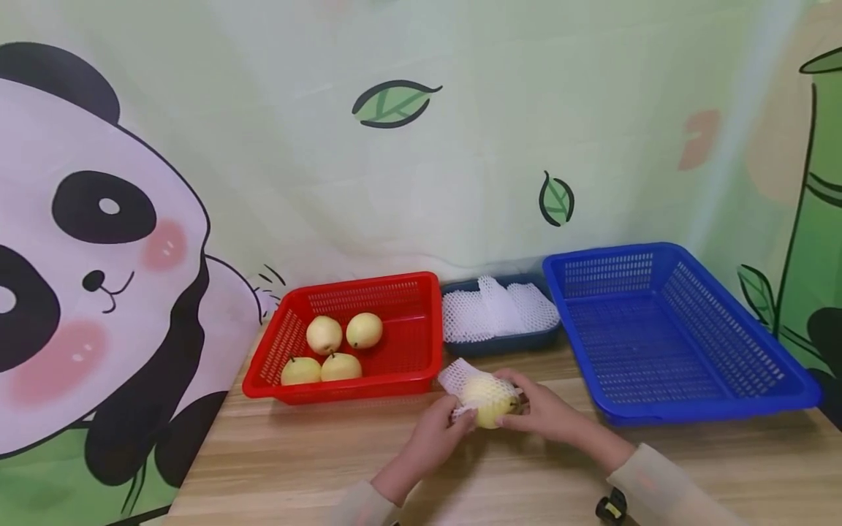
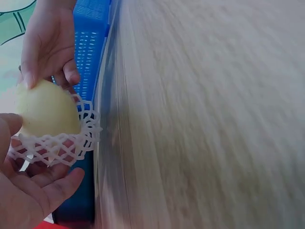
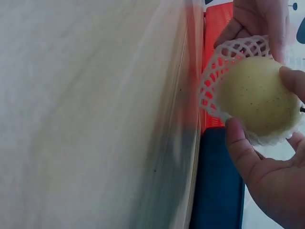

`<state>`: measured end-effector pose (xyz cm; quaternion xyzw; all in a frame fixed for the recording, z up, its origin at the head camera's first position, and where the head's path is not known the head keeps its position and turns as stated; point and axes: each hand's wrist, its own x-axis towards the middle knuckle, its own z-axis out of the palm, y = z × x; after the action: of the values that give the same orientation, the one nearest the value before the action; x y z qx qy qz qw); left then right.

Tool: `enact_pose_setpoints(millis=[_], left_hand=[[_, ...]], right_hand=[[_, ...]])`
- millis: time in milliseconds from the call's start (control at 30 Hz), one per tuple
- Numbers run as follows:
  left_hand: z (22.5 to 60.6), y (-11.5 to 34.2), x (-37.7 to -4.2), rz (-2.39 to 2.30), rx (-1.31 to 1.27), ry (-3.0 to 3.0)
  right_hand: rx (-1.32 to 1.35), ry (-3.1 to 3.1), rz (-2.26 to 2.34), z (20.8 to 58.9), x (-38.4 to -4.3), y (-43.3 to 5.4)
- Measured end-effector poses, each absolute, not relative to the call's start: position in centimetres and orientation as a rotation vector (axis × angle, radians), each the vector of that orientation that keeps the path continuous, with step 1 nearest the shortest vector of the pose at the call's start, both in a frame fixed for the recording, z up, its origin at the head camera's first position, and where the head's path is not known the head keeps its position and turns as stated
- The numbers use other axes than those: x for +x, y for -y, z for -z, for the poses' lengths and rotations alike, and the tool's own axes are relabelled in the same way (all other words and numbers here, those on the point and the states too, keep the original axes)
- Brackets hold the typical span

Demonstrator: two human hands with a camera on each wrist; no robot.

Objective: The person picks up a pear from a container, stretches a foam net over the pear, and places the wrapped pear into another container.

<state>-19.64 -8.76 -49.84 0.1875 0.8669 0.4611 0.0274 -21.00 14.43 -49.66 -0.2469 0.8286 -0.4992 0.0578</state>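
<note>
A pale yellow pear (image 1: 493, 415) is partly inside a white foam net sleeve (image 1: 460, 380), held just above the table in front of the baskets. My left hand (image 1: 435, 432) pinches the edge of the net on the pear's left side. On the other side, the fingers and thumb of my right hand (image 1: 544, 410) grip the pear near its stem. The left wrist view shows the net (image 2: 57, 148) around only part of the pear (image 2: 50, 109). In the right wrist view, much of the pear's speckled skin (image 3: 257, 95) lies bare outside the mesh.
A red basket (image 1: 395, 383) with several pears (image 1: 324, 334) stands at the left. Behind my hands, a dark blue tray (image 1: 506, 345) holds more white foam nets (image 1: 503, 307). To the right is a large blue basket (image 1: 658, 351). All rest on a wooden table (image 1: 296, 453).
</note>
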Motion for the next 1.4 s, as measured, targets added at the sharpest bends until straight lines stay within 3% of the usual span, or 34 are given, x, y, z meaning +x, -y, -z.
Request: enact_pose_setpoints(millis=[600, 1133, 1400], left_hand=[[50.8, 5.8, -19.1, -1.587, 0.469, -2.708], [50.2, 5.1, -21.9, -1.519, 0.378, -2.713], [50.0, 4.9, -21.4, -1.44, 0.384, -2.71]], right_hand=[[-0.452, -2.924, 1.54, 51.0, -19.8, -12.6], [-0.509, -2.906, 1.492, 50.3, -22.1, -13.9], [-0.449, -2.946, 1.429, 50.5, -21.9, -14.2]])
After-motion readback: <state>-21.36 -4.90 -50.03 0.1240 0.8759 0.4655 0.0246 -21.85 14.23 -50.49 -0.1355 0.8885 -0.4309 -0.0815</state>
